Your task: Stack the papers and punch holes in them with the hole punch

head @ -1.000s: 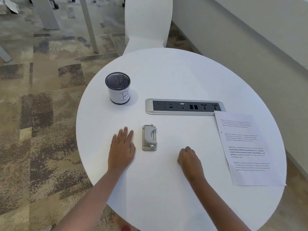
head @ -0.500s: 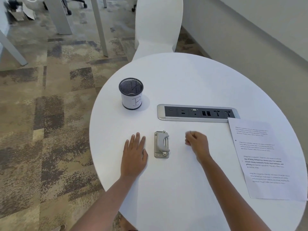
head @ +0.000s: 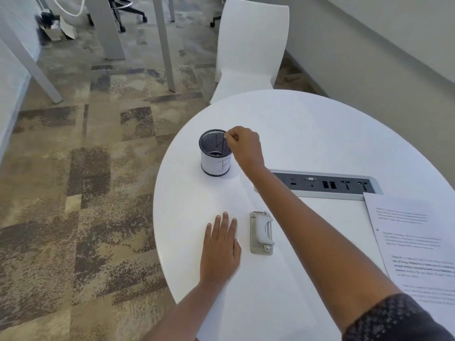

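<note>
Since half a sec ago the right hand has gone from beside the hole punch up to the mesh cup, w/ the forearm now crossing over the left end of the power strip and hiding it. Fingertips are pinched together right at the cup's rim; can't tell if anything tiny sits between them. The papers run off the right edge of view; print on them is too small to read. Cup has a white label w/ a handwritten "B". Left hand lies flat on the table, palm down, fingers straight and close together, holding nothing, just left of the punch but not touching it. Punch sits near the table's front, between the two arms, well apart from the papers.
</note>
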